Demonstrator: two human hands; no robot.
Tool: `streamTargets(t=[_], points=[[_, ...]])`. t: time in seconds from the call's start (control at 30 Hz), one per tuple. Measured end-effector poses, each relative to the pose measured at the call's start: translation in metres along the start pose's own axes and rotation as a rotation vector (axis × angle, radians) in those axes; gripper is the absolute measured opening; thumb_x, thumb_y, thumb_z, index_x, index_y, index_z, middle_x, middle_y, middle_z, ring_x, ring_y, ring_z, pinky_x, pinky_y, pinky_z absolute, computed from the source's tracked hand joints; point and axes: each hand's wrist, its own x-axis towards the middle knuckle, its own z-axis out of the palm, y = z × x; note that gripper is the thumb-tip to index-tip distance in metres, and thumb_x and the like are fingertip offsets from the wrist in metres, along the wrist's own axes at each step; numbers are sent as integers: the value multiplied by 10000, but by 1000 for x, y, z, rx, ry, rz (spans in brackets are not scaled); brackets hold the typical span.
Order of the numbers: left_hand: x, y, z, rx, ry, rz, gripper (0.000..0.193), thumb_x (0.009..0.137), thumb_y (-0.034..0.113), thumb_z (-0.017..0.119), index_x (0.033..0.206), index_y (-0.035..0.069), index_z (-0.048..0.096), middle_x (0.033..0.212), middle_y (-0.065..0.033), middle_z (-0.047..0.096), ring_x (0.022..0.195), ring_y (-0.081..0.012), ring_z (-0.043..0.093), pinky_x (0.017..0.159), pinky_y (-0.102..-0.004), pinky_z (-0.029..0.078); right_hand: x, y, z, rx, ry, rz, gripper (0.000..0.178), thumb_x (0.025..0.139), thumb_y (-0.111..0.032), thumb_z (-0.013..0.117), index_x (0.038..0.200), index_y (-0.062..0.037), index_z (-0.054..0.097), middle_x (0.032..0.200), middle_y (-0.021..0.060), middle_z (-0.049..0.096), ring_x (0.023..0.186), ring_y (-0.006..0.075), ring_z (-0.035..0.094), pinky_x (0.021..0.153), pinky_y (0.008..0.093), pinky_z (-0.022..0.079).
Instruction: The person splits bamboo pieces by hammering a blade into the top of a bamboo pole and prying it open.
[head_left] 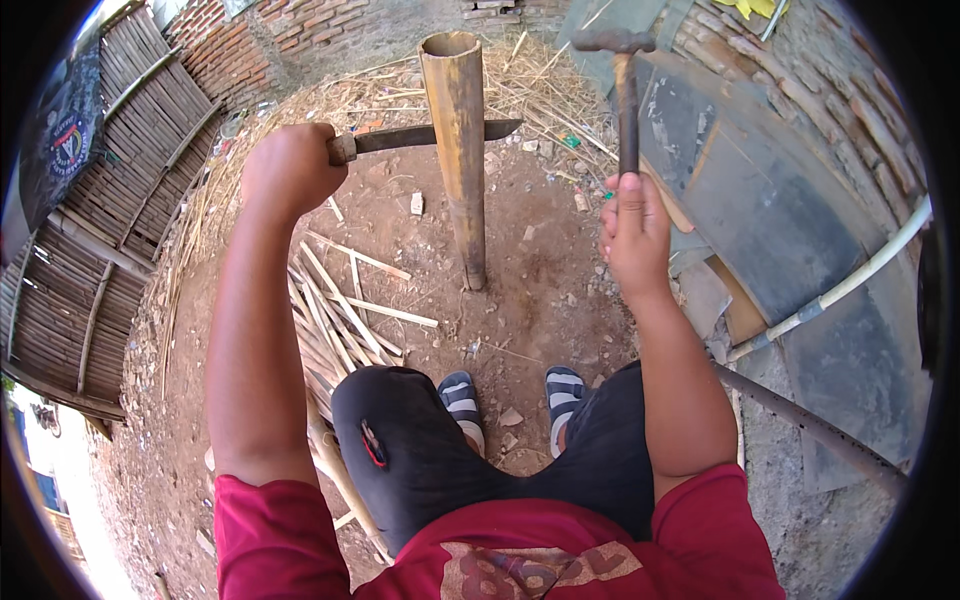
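A length of bamboo (pixel 460 170), hollow at its top, stands upright on the dirt in front of me. My left hand (pixel 290 172) is closed round the handle of a machete (pixel 395 138). The machete's blade lies level across the bamboo below its top end, and the tip comes out on the right side. The middle of the blade is hidden by the bamboo; I cannot tell if it is inside or behind. To the right, my right hand (pixel 638 238) grips a hammer (pixel 628 115) by its handle. The hammer's head is raised, apart from the bamboo.
Split bamboo strips (pixel 345 305) lie in a pile left of my knees. Dry straw (pixel 370 95) covers ground by the brick wall (pixel 330 45). Dark sheets (pixel 770 230) lean at the right, with a pale pipe (pixel 850 285) across them. A bamboo-slat panel (pixel 90 260) stands left.
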Motion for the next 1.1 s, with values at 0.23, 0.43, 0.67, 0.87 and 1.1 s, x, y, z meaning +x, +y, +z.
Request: streamTargets(t=[0.23,0.43,0.67,0.87,1.1], points=[[-2,-4,0,-2,6,-15,161,813,226,667,936,143,730,891,-119,732,846,-319,711,768,-443,574,-1,12,14,-245,-84,26,415,1058,-407,510,992,-14,626,674,55,559,630,162,548,607,353,446],[-2,-3,1,14,10,-18,174,804,218,672,946,139,734,904,-124,737,848,-317,714,765,-441,574,3,-6,15,-328,-103,-28,402,1061,-407,501,975,-35,627,686,40,562,623,159,544,605,349,443],[-11,2,-3,35,6,-43,178,796,207,669,945,133,733,885,-123,732,838,-322,709,758,-437,572,3,-25,7,-92,-75,29,426,1054,-428,506,1011,-18,613,703,83,568,638,190,562,619,372,453],[-12,-2,-2,12,5,-25,152,807,215,662,916,134,731,865,-130,725,821,-326,703,744,-445,567,8,13,13,-332,-172,52,424,1053,-423,510,1014,-16,621,691,67,563,626,174,546,602,342,442],[-16,-4,5,29,41,-16,146,815,231,666,908,141,734,870,-123,723,830,-325,699,737,-445,561,4,-17,10,-180,-60,-69,425,1051,-437,508,996,-31,619,686,43,557,623,161,551,608,337,443]])
